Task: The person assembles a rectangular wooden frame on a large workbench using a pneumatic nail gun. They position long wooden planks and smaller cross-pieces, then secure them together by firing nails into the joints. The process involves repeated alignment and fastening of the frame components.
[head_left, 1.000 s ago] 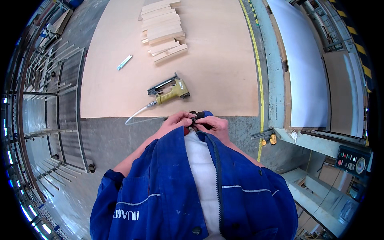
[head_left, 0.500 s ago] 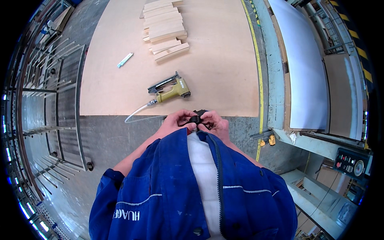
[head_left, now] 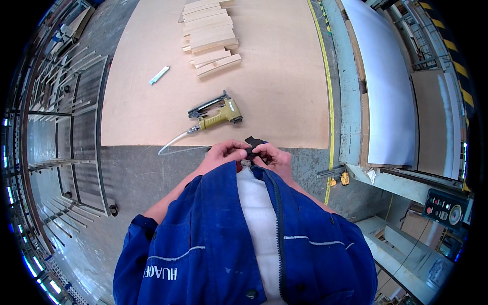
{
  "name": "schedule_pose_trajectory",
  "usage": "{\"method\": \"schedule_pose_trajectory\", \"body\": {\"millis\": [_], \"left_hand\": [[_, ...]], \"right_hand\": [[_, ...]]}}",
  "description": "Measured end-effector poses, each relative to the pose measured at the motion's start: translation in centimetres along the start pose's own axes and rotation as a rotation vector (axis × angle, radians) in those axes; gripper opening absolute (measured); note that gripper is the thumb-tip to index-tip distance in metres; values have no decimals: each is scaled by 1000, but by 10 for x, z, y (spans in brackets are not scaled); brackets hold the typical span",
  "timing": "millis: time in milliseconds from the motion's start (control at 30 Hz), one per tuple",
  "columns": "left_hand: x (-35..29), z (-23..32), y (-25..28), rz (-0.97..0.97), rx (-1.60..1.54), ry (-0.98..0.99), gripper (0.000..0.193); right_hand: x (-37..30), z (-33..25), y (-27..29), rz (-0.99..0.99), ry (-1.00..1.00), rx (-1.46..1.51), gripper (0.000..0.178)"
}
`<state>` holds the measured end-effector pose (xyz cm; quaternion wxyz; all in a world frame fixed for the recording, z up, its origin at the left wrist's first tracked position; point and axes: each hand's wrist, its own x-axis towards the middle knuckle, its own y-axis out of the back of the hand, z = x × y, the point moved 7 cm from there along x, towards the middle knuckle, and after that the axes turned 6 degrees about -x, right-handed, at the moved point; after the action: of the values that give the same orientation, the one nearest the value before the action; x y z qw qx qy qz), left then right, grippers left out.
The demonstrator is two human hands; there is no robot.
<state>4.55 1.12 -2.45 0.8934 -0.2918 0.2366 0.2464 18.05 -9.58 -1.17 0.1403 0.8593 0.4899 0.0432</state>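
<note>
Close in front of my chest, both hands meet on a small black strap-like piece (head_left: pixel 253 141). My left hand (head_left: pixel 226 154) pinches it from the left, thumb against fingers. From the other side my right hand (head_left: pixel 275 157) grips it too, with fingers curled. Part of the black piece sticks up beyond my fingertips, and the rest is hidden between them. Just past my hands, an olive-coloured air staple gun (head_left: pixel 217 119) lies on a large tan board (head_left: pixel 284 101), with a clear air hose (head_left: pixel 174 142) at its handle end.
Pale wooden strips (head_left: pixel 209 31) are piled at the board's far side. A slim light-blue tool (head_left: pixel 159 75) lies left of them. A metal rack (head_left: pixel 99 147) stands at left. To the right are a machine frame with a white sheet (head_left: pixel 386 101) and a control box (head_left: pixel 447 207).
The black piece has shifted in my fingers and now shows more above them, where before it looked bunched and looped. My hands stay in nearly the same place.
</note>
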Motion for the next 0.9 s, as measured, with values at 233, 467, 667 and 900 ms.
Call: {"method": "schedule_pose_trajectory", "body": {"millis": [233, 467, 667, 900], "left_hand": [[21, -13, 0, -105, 260, -66, 38], [46, -6, 6, -102, 567, -57, 55], [62, -27, 18, -129, 507, 108, 54], [66, -19, 17, -159, 488, 53, 47]], "right_hand": [[1, 12, 0, 22, 129, -202, 15], [17, 50, -11, -60, -158, 195, 19], [18, 48, -15, -98, -188, 185, 39], [23, 32, -12, -135, -189, 17, 48]]}}
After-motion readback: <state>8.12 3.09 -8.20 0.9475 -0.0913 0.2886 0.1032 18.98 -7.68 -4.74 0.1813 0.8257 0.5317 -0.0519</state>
